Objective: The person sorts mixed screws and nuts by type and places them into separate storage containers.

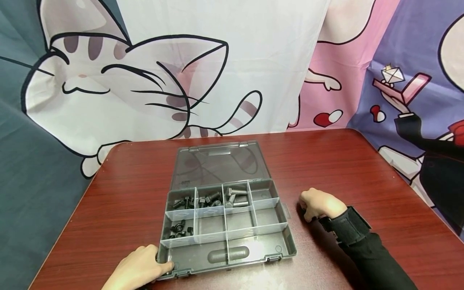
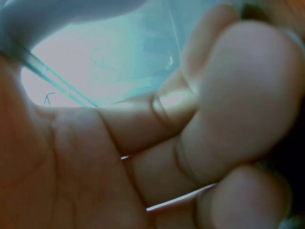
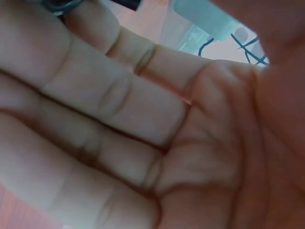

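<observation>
A grey see-through plastic parts box [image 1: 203, 251] lies on the table with its hinged lid [image 1: 221, 163] folded back flat. My left hand [image 1: 139, 266] grips the box's front left corner, thumb over the rim; in the left wrist view its fingers [image 2: 157, 167] are bent beside the clear plastic. Right of the box, my right hand [image 1: 320, 203] is low over the table, fingers curled down. At its fingertips in the right wrist view is a small dark metal bolt [image 3: 126, 4] with a rounded, ring-like part, mostly cut off by the frame edge.
Dark bolts [image 1: 186, 202] fill the back left compartment, more dark bolts [image 1: 210, 199] the second, silver bolts [image 1: 237, 198] the third. Dark nuts [image 1: 178, 228] lie in the middle left one. Behind the reddish wooden table [image 1: 127, 189] hangs a cartoon-printed cloth [image 1: 275, 60].
</observation>
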{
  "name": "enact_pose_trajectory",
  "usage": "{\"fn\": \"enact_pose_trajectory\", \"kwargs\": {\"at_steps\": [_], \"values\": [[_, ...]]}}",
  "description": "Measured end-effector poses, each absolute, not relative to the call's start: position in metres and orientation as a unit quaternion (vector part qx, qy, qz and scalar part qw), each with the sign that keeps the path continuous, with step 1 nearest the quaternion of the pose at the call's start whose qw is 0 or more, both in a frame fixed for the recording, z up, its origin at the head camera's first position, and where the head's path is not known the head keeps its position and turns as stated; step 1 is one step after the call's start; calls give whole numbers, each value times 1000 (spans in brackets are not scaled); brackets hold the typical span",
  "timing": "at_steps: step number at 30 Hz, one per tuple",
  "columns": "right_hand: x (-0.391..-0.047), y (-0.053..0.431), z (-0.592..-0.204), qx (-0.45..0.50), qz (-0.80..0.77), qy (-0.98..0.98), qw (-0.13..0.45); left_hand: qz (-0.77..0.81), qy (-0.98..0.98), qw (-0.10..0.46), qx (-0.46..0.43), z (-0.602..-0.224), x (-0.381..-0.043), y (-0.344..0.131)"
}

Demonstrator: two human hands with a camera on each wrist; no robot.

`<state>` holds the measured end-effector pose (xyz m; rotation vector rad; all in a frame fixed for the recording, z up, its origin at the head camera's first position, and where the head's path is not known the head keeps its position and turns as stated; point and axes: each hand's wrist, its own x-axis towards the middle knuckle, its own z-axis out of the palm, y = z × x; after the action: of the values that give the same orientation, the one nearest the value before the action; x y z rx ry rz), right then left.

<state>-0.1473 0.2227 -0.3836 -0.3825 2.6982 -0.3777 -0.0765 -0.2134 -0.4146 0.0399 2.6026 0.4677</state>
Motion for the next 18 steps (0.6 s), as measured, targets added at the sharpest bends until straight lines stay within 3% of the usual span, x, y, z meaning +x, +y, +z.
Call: {"fn": "enact_pose_trajectory", "kwargs": {"at_steps": [8, 18], "values": [[-149, 224, -380, -143, -138, 962, 188, 172, 955, 242, 16, -415, -76, -213], [-164, 222, -346, -194, -104, 963, 156, 168, 956, 241, 15, -417, -76, -215]]}}
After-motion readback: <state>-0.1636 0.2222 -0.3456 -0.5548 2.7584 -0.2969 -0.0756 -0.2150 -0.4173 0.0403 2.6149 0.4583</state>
